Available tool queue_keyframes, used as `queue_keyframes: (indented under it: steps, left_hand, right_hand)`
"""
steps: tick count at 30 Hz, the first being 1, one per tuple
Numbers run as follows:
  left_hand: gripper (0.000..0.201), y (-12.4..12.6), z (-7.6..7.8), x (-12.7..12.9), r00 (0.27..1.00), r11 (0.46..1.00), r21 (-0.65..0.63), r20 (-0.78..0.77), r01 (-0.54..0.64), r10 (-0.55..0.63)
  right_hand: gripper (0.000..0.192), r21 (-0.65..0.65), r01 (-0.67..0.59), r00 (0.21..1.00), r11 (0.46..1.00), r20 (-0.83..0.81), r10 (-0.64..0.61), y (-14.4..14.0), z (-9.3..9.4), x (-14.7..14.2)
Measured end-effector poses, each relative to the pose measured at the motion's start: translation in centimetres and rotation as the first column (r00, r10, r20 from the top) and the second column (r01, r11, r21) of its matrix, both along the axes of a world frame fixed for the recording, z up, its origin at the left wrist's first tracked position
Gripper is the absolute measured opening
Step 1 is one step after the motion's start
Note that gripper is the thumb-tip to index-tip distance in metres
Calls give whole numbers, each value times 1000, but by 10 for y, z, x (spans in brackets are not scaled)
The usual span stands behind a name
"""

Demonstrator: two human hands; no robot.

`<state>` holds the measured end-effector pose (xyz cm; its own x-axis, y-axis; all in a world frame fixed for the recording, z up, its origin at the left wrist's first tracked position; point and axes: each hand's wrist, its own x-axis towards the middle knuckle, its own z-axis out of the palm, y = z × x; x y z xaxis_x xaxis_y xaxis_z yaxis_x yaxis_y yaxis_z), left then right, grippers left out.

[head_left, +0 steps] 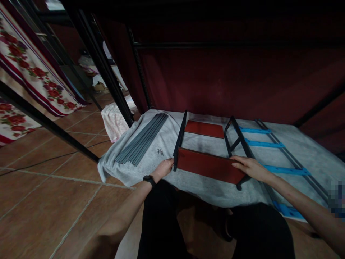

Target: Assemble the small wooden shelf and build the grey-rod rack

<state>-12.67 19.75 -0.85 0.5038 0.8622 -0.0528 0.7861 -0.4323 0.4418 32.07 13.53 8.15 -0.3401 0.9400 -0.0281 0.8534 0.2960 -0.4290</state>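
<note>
- The left hand rests on the grey cloth sheet with its fingers curled at the near end of the left black metal side rail; whether they are clamped on the rail cannot be told.
- The right hand lies flat, fingers together, on the right end of the near dark red rectangular panel, not clamped on it.
- Two red panels show, the near one and a far red panel, both lying between the two black side rails, the right black rail being forked.
- A bundle of long grey metal rods lies well left.
- A few small screws sit between rods and frame.
- Right of it lies a black frame with four blue crossbars.
</note>
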Motion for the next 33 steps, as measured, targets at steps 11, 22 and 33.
queue_keyframes:
  steps: [11, 22, 33]
  left_hand:
    - [7, 8, -13, -1, 693, 751, -643, 472, -152, 544]
    - [27, 3, -19, -1, 441, 657, -750, 565, -77, 697]
    - [24, 1, -21, 4, 391, 702, -709, 630, -61, 670]
  right_hand:
    - [49, 2, 42, 996, 999, -76, -41, -2, 1, 3]
    - [47, -17, 33, 997, 999, -75, -34, -2, 6, 2]
    - [48, -24, 24, 996, 999, -82, -26, -1, 3, 5]
